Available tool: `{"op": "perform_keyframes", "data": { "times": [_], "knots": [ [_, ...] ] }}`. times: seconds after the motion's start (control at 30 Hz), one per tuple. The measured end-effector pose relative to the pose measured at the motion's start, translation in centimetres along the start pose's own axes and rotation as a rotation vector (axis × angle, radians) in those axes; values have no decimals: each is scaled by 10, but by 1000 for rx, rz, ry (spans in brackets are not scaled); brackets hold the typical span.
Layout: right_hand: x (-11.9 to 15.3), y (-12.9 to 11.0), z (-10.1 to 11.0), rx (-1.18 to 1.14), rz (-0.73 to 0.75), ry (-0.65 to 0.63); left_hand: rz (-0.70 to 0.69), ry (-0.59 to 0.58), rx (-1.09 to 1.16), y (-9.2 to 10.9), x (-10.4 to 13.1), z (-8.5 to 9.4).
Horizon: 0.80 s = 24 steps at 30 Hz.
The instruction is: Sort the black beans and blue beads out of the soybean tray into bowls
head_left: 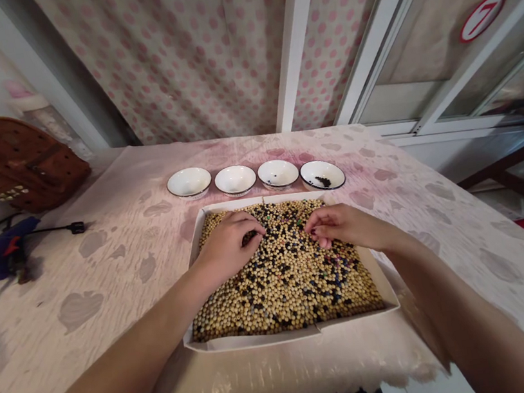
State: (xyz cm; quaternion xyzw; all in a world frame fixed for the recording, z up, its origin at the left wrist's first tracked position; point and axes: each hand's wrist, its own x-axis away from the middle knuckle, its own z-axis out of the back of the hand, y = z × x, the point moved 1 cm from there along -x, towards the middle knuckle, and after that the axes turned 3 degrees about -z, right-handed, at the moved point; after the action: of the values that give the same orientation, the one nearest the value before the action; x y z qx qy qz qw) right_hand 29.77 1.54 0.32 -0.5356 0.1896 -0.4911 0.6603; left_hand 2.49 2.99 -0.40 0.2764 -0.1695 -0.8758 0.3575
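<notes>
A shallow white cardboard tray [262,339] is filled with small round pieces [279,285], mostly cream-yellow, mixed with black, dark blue and a few green and purple ones. They look like beans or beads; I cannot tell which. Over the tray's left part, my left hand [227,243] is curled, thumb and forefinger bent close together at the pieces. My right hand [338,221] pinches above the right part, its fingertips drawn together. Anything between either hand's fingertips is too small to name.
Behind the tray stand several white dark-rimmed bowls; the rightmost bowl [311,180] holds a small black heap, and its neighbour [279,181] a few dark specks. At left lie a blue glue gun [1,252], a black plug [77,227] and a brown backpack [27,158].
</notes>
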Motion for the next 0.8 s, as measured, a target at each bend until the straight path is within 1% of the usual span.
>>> {"op": "perform_keyframes", "data": {
  "times": [0.17,0.27,0.4,0.53,0.63,0.8],
  "knots": [
    [14,-10,1,290,26,-110,-26,20,3,-3,1,-1],
    [19,-18,-3,439,31,-126,-25,21,2,-3,2,-2],
    [20,-24,-12,560,-1,-82,-25,19,0,-4,1,-2],
    [19,-26,-19,681,68,-31,-34,22,-4,-4,1,-2],
    [20,-28,-23,720,103,-13,-40,28,-3,-5,1,-3],
    [19,-28,-24,740,121,12,-44,27,5,-5,2,-3]
  ]
}}
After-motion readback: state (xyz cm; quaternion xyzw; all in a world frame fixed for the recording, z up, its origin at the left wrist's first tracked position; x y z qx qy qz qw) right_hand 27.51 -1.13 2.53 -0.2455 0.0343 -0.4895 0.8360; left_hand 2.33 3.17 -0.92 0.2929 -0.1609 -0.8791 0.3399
